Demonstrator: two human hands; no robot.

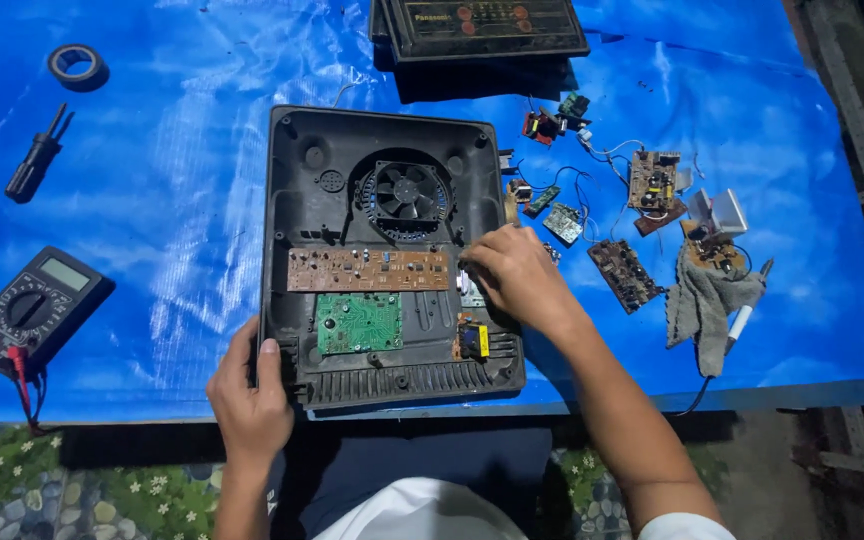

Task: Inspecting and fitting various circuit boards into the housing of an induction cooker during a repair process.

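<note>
An opened black appliance casing (297, 200) lies on a blue sheet (172, 180), with a round fan (407, 192), a long brown circuit board (367, 270) and a green circuit board (357, 322) inside it. My left hand (249, 400) grips the casing's near left corner, thumb on the rim. My right hand (517, 275) rests over the right end of the brown board, fingers curled down onto a small part there; what they pinch is hidden.
Several loose circuit boards (624, 272) with wires lie right of the casing, beside a grey rag (702, 295) and a pen-like tool (742, 320). A multimeter (32, 305), a black tool (37, 155) and a tape roll (77, 65) lie left. A black panel (482, 28) sits at the back.
</note>
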